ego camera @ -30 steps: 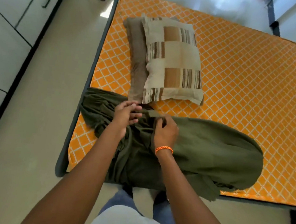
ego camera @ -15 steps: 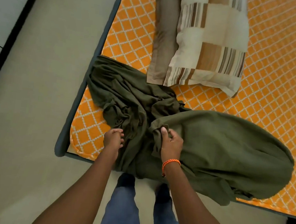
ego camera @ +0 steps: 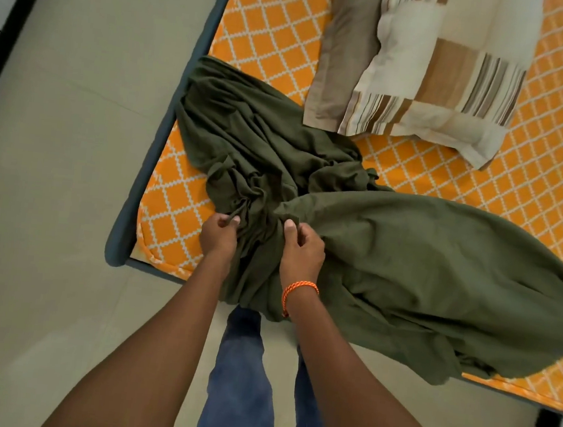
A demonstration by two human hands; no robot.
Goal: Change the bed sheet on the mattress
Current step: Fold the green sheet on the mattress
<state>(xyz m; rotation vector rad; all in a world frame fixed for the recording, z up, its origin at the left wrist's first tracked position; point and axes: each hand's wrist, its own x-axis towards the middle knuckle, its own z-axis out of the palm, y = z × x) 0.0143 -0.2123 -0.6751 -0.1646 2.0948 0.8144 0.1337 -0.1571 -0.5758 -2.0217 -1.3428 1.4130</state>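
Olive sheet lies bunched on the bare orange mattress; left hand and right hand each pinch its folds, spreading not yet begun

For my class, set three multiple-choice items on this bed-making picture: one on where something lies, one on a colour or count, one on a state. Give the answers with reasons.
1. Where does the green sheet lie?
A. bunched at the near corner of the mattress
B. on the floor
C. spread flat over the pillows

2. How many pillows are on the mattress?
A. one
B. two
C. four

3. What are the hands doing?
A. hanging idle
B. both pinching the sheet
C. lifting a pillow

Answers:
1 A: the sheet is heaped on the orange mattress near its edge, partly hanging over.
2 B: a striped pillow lies on top of a plain brown pillow.
3 B: the left hand and right hand each pinch a fold of the sheet.
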